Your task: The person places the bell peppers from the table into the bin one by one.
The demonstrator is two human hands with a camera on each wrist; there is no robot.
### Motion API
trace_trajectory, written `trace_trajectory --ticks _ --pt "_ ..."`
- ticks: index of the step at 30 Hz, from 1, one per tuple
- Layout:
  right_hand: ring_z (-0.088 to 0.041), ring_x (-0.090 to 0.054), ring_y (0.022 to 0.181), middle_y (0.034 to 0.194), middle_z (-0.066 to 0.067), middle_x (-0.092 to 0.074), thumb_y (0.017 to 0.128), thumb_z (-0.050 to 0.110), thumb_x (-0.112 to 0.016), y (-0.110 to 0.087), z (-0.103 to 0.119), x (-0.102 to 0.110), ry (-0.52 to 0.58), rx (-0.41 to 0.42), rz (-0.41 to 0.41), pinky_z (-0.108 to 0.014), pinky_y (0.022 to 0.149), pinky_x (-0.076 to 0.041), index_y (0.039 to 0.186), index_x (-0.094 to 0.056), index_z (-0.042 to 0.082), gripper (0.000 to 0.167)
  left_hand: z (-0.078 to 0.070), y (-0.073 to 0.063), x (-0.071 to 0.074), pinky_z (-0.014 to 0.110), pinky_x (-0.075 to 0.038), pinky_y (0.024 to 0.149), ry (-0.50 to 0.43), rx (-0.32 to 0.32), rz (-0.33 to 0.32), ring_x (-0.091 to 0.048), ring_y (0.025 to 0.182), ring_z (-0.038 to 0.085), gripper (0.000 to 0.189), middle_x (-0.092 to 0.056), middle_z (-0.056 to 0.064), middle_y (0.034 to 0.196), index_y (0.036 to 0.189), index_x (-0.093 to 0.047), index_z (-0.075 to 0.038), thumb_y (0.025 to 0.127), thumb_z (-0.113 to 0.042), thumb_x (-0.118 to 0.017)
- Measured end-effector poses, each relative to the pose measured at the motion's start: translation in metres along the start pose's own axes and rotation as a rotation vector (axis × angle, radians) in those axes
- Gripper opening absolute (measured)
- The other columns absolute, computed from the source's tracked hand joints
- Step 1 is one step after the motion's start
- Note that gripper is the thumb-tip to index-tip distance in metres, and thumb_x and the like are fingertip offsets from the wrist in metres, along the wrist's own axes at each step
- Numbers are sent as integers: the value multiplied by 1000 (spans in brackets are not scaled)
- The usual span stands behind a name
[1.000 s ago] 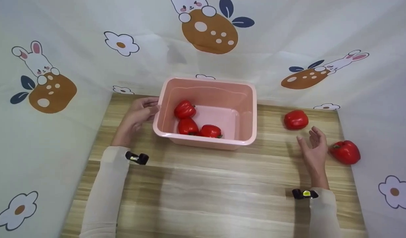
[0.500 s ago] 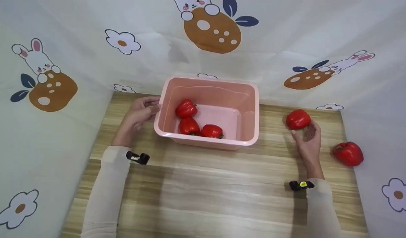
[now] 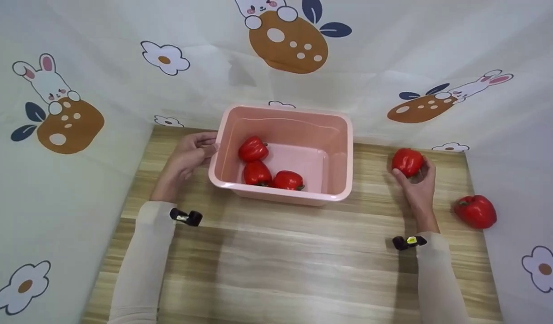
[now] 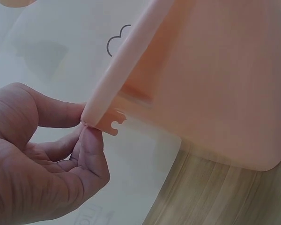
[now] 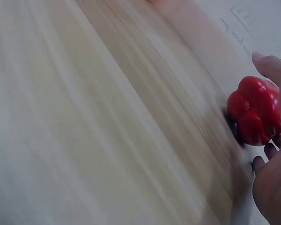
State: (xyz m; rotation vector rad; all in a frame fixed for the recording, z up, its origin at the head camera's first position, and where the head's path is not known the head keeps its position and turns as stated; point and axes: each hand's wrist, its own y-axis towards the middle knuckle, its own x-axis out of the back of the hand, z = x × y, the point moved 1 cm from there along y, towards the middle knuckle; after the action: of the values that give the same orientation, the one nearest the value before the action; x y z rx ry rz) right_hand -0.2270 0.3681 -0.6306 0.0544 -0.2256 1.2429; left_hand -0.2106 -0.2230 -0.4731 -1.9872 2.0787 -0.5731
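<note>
A pink plastic bin [image 3: 287, 195] stands at the back of the wooden table, with three red bell peppers [image 3: 257, 173] in its left part. My left hand [image 3: 188, 155] holds the bin's left rim; the left wrist view has thumb and fingers pinching the rim's edge [image 4: 114, 77]. To the right of the bin, my right hand [image 3: 419, 186] has its thumb and fingers curled round another red bell pepper [image 3: 407, 162]. In the right wrist view that bell pepper [image 5: 254, 110] lies between thumb and fingers, its lobed end showing. The hand itself partly hides it.
One more red bell pepper [image 3: 475, 211] lies at the table's right edge, behind and right of my right wrist. Pale printed sheeting [image 3: 204, 90] rises along the back and both sides. Bare wooden table [image 3: 299, 261] spreads between the forearms.
My right hand has moved forward and slightly left, from beside the back right bell pepper to round it, and that pepper has turned a little. The left hand and the bin stay put.
</note>
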Motion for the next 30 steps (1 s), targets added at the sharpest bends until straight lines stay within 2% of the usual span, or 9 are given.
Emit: trace_trajectory --ticks 5,12,17,21,30 --pt "-20 -30 158 170 -3 -34 87 31 -87 7 4 -2 -80 -62 -13 -43 135 -32 163 -27 24 97 0 -1 1 27 -66 95 -1 11 -5 -70 102 13 50 -60 14 133 152 -50 6 102 1 -58" --pt "-20 -27 159 173 2 -28 89 38 -84 15 10 -7 -140 -98 -10 -47 134 -33 166 -24 32 98 -1 -1 1 26 -67 93 10 10 -1 -70 102 14 50 -59 18 138 152 -50 5 102 2 -57" --pt "-21 -29 157 172 1 -31 88 37 -85 21 11 -11 -176 -79 2 -48 131 -38 165 -25 33 99 0 -1 0 23 -67 87 -6 4 -8 -71 98 12 50 -59 17 134 151 -50 6 102 2 -57" --pt "-22 -32 155 169 -1 -34 87 33 -87 22 11 -11 -183 -62 0 -49 129 -41 164 -27 32 98 2 2 -2 27 -67 90 -28 -13 6 -71 99 13 51 -60 16 132 151 -49 7 101 3 -57" --pt "-23 -36 153 166 -4 -39 88 25 -86 27 10 -18 -213 -21 -19 -49 128 -43 160 -32 28 90 3 1 0 24 -68 85 -28 1 -10 -71 99 15 50 -59 16 133 150 -51 6 101 2 -58"
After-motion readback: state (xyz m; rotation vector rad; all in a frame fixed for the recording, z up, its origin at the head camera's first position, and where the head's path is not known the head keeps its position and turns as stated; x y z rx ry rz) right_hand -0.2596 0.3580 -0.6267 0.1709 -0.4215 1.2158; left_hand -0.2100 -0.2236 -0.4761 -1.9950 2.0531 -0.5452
